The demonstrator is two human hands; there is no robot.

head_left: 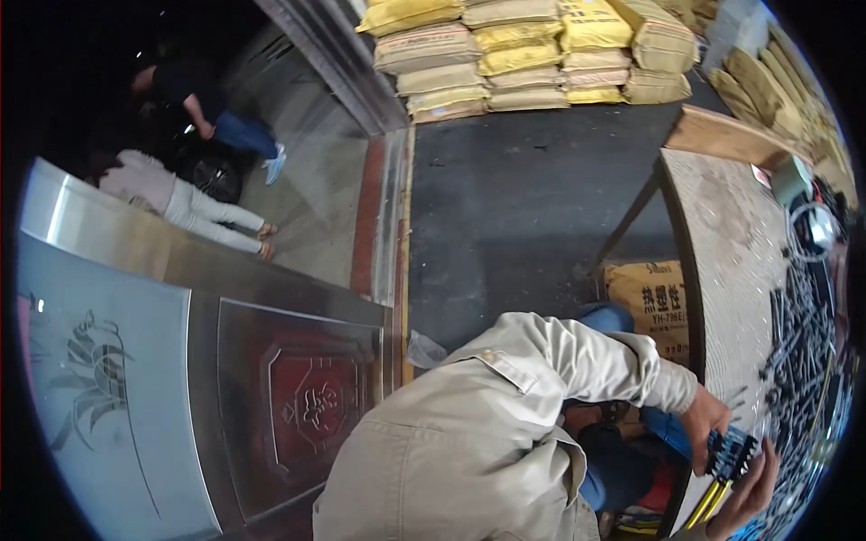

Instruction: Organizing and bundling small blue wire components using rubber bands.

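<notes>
— Down at the lower right of the frame, what are both hands on?
— A blue-black comb-like part [731, 451]: left hand [704, 424] pinches its top, right hand [753, 487] cups it from below, steadying it above the counter [731, 261].
— Farther off?
— Dark rods [803, 361] heaped on the counter; yellow sacks [532, 54] stacked at upper centre.

right hand [753, 491] is half cut off at the rim, and the dark parts [803, 361] on the table [731, 261] are too blurry to tell apart
</notes>
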